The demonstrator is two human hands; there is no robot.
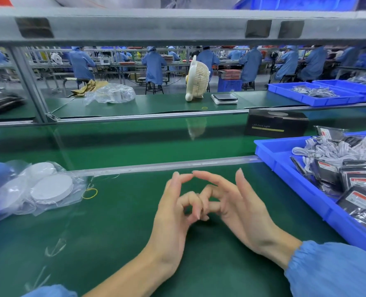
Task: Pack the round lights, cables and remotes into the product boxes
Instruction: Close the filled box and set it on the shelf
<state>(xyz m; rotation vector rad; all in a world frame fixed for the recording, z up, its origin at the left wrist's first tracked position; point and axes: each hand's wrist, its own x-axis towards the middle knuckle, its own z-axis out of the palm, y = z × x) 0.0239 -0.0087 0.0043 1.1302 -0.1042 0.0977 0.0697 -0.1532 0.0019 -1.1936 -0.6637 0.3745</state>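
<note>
both hands rest mid-bench, fingers loosely interlaced, holding nothing; left hand [173,213] is nearer the bagged round lights [38,187]; right hand [235,209] nearer the cable tray [270,146].

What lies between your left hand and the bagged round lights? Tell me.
Head view: a yellow rubber band on bare green mat, nothing else, between the left hand and the bagged round lights.

green bench [117,232] | bagged round lights [40,189] | rubber band [90,194] | blue tray [285,166]
</note>
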